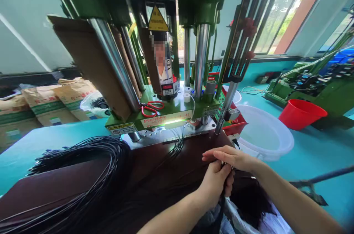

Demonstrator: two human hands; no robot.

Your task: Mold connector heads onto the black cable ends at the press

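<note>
My left hand (215, 181) is closed around a bundle of black cables (222, 206) at the right front of the brown table. Below the fist the bundle hangs down, and small shiny ends show at its top. My right hand (231, 157) lies over those ends with its fingers stretched out, touching the left hand's top. A few thin cables (178, 146) run from the press's lower plate onto the table. A large looped bundle of black cables (110, 152) rests on the table's left side.
The green press (168, 110) stands ahead, with red-handled scissors (151, 108) on its ledge and a lit lamp (175, 123) below. To the right are a white tub (286, 141) and a red bucket (302, 114). Paper sacks (44, 103) stand at left. A plastic bag (240, 213) is below my hands.
</note>
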